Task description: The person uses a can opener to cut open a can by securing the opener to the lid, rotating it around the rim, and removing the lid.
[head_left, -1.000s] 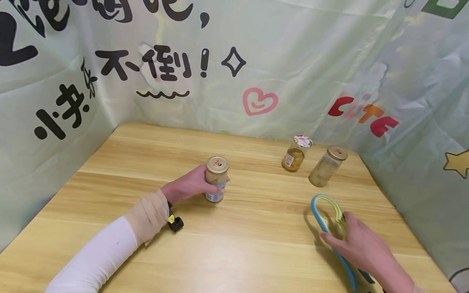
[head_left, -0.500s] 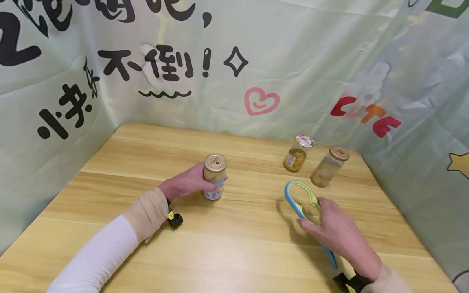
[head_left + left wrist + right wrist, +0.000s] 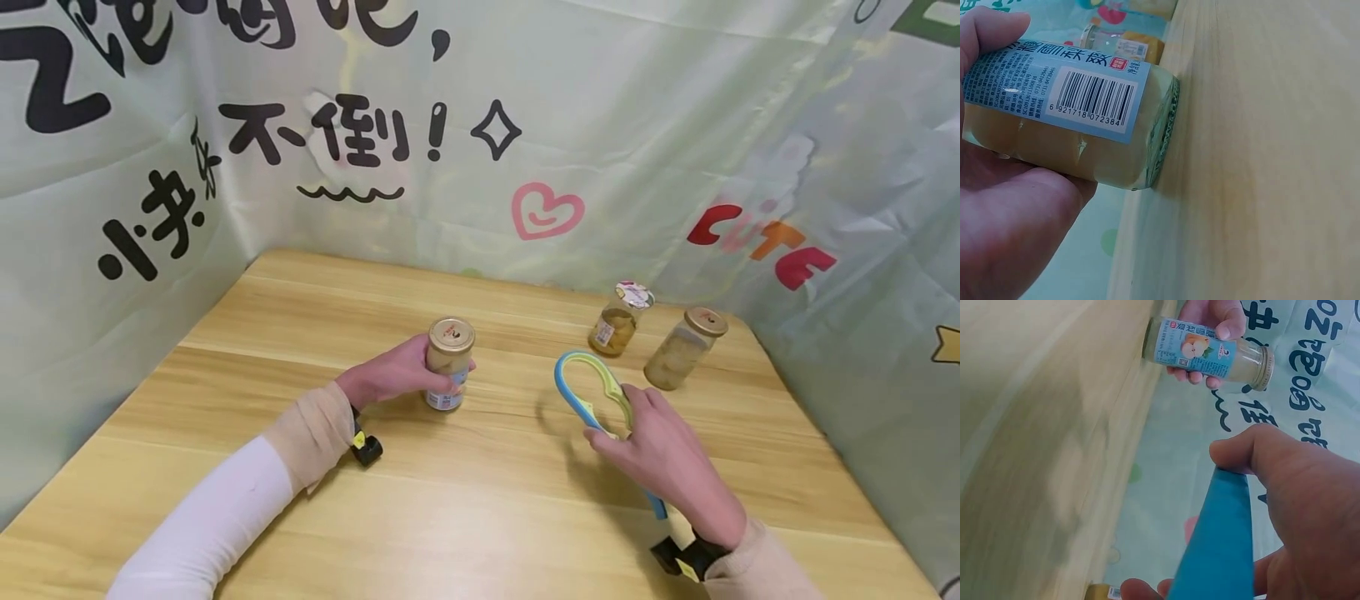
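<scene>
My left hand (image 3: 390, 372) grips an upright glass jar (image 3: 448, 363) with a gold lid and a blue label, on the table. In the left wrist view the label's barcode faces the camera, and pale chunks show through the glass of the jar (image 3: 1085, 150). With its thumb and fingers my right hand (image 3: 671, 454) holds a blue and yellow-green jar opener (image 3: 576, 403), a looped tool with bumps along its inner edge. The loop is raised over the table to the right of the jar, apart from it. The right wrist view shows the opener's blue outer strip (image 3: 1219, 544) under the thumb.
Two more jars stand at the back right of the wooden table (image 3: 480, 517): a small one with a patterned lid (image 3: 617, 325) and a taller gold-lidded one (image 3: 678, 357). A printed cloth (image 3: 637, 108) hangs round the table's back and sides.
My right hand has moved left and away from me with the jar opener, nearer the held jar. The left hand and its jar have stayed nearly in place; the head view has shifted slightly.
</scene>
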A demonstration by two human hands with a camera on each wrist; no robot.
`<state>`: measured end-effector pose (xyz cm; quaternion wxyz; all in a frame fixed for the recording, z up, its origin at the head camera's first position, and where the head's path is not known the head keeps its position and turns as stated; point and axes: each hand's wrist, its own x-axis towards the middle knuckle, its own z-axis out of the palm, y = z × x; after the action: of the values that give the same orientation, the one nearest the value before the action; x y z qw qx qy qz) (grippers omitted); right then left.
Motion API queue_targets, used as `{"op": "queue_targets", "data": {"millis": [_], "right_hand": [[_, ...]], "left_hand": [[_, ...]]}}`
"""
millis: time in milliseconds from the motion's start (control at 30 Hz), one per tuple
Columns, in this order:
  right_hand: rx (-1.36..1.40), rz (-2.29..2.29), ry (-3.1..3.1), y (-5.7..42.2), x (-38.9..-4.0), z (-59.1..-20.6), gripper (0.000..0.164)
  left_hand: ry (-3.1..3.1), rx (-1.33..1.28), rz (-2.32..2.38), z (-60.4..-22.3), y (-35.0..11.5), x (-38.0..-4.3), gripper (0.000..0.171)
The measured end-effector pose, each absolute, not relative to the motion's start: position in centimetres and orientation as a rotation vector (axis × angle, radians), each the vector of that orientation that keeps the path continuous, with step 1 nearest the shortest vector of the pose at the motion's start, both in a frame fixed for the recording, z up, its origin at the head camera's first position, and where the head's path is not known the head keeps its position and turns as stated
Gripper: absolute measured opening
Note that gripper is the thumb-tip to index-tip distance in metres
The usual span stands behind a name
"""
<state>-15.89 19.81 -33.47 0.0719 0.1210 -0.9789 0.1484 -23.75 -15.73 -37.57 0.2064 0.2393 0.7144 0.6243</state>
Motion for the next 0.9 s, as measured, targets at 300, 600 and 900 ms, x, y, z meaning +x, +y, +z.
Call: {"op": "queue_targets", "data": {"millis": [300, 600, 900], "right_hand": [[0.378, 0.454, -2.916, 18.9, -16.3, -33.2, 0.079], [0.412, 0.473, -2.907, 18.0, -16.4, -32.7, 0.076], [0.429, 0.496, -2.908, 17.1, -16.6, -32.3, 0.079]], "left_hand": [[1.997, 0.682, 1.734, -37.6, -15.8, -23.7, 0.075], [2.011, 0.652, 1.727, -37.6, -15.8, -23.7, 0.073], [2.02, 0.642, 1.724, -37.4, -15.8, -23.6, 0.072]]}}
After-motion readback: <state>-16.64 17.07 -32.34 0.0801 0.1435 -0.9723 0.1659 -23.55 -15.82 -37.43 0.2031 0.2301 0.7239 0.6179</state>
